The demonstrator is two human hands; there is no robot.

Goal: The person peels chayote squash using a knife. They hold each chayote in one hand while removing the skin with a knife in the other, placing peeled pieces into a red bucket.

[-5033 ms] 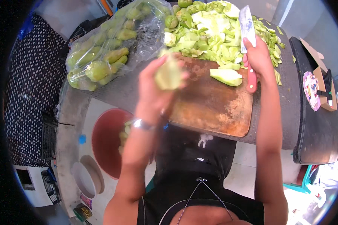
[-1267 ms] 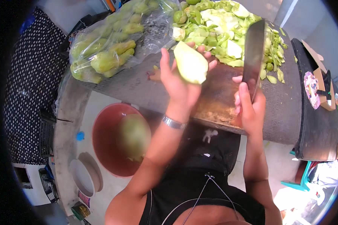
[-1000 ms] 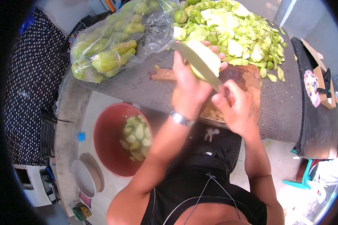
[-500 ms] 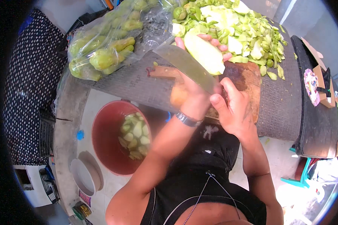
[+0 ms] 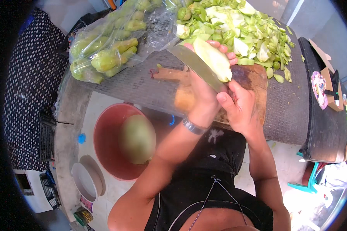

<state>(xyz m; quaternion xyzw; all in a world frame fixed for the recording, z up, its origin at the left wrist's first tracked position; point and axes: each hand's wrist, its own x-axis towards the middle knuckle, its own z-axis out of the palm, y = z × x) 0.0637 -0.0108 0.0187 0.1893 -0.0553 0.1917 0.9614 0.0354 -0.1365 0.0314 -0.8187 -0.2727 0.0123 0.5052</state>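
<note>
Knife [image 5: 197,68] beside pale fruit [image 5: 214,58]
My left hand [image 5: 203,87] cradles the fruit; my right hand [image 5: 241,107] grips the knife, blade toward ten o'clock.

You're in a food-preparation area: brown wooden board [image 5: 260,79] at the dark worktop's [image 5: 287,104] near edge, pale-green peelings [image 5: 254,36] beyond.

Glare bleaches the lower right, and blur clouds the red bucket [image 5: 105,144].
</note>
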